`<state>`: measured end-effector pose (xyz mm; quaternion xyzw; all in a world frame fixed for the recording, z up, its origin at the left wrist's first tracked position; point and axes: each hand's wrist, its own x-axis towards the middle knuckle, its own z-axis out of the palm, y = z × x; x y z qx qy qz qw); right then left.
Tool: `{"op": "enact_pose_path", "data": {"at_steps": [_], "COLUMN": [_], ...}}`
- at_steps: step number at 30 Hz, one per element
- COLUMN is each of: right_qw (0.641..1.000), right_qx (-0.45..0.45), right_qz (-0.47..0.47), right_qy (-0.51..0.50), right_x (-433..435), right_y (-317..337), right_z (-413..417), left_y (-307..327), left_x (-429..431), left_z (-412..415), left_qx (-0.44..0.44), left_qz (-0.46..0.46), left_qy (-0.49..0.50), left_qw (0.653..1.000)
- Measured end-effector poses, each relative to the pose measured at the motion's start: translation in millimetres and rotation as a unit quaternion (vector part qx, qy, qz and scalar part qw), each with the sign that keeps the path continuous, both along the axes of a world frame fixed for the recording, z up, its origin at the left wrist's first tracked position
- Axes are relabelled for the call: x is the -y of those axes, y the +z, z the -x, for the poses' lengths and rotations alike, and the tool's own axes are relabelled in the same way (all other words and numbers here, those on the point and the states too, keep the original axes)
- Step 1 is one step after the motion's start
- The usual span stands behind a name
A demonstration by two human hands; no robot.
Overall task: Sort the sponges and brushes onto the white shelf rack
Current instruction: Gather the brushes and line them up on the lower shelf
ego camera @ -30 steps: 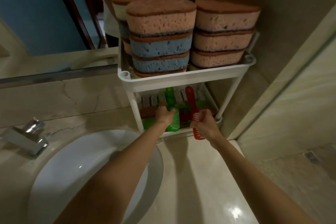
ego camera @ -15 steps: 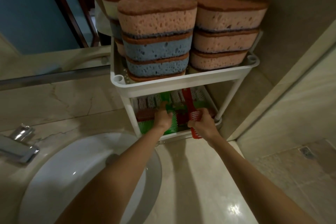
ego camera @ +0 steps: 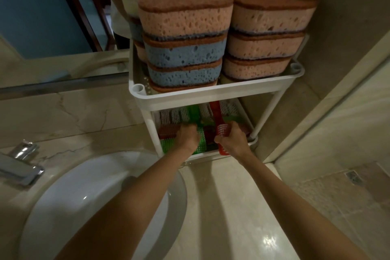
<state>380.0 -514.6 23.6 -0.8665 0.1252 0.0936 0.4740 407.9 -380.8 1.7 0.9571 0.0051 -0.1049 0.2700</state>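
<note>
While your left hand (ego camera: 187,137) grips the green plastic brush (ego camera: 194,112) and your right hand (ego camera: 232,140) the red plastic brush (ego camera: 217,116), both now sit deeper in the white shelf rack (ego camera: 211,93), apparently nearly placed.

A beige marble counter (ego camera: 221,207) fills the lower middle, with a bright glint of light near its front edge. A white oval sink (ego camera: 84,207) is set into its left part, a chrome tap (ego camera: 21,167) at the sink's left rim. A mirror (ego camera: 42,17) runs along the counter's back edge. Beige wall tiles (ego camera: 348,27) rise at the right, above a mottled tiled floor (ego camera: 337,200) with a small drain (ego camera: 354,177).
</note>
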Motion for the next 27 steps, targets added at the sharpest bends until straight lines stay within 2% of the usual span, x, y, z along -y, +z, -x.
{"op": "enact_pose_path", "data": {"at_steps": [11, 27], "right_qw": [0.986, 0.983], "right_qx": [0.128, 0.078], "right_qz": [0.104, 0.142], "right_qy": [0.031, 0.088], "right_x": [-36.8, -31.9], "right_y": [-13.6, -45.0], "right_z": [-31.4, -14.1], "left_y": [-1.1, -2.1], "left_x": [-12.0, -14.1], "left_z": [0.3, 4.9], "left_qx": [-0.024, -0.049], "left_qz": [0.054, 0.104], "left_qy": [-0.009, 0.017], "left_qw": [0.998, 0.993]}}
